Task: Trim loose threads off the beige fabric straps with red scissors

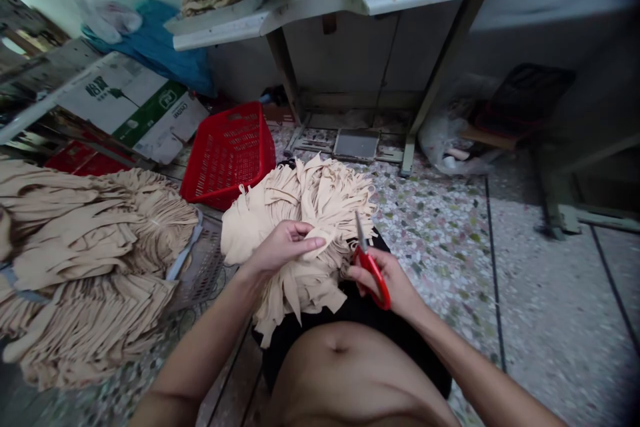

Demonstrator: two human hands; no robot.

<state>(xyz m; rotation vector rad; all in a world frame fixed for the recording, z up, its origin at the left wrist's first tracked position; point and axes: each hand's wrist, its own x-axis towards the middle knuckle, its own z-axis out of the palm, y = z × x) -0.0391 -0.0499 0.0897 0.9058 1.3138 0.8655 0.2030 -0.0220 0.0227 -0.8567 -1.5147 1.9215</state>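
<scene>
A large bundle of beige fabric pieces [280,193] lies across my lap, over black shorts. With thumb and fingers my left hand [285,247] pinches one beige piece near the middle of the bundle. My right hand [385,273] is wrapped around the red handles of a pair of scissors [373,270]. The blades point up and away from me, beside the bundle's right edge, and they look closed together.
On the left, heaped beige fabric pieces [90,227] rest over a grey crate [203,267]. Beyond my lap stands a red plastic basket [225,153]. A white sewing table [320,3] spans the back, with a foot pedal [356,144] beneath it. A cardboard box [130,107] is at upper left.
</scene>
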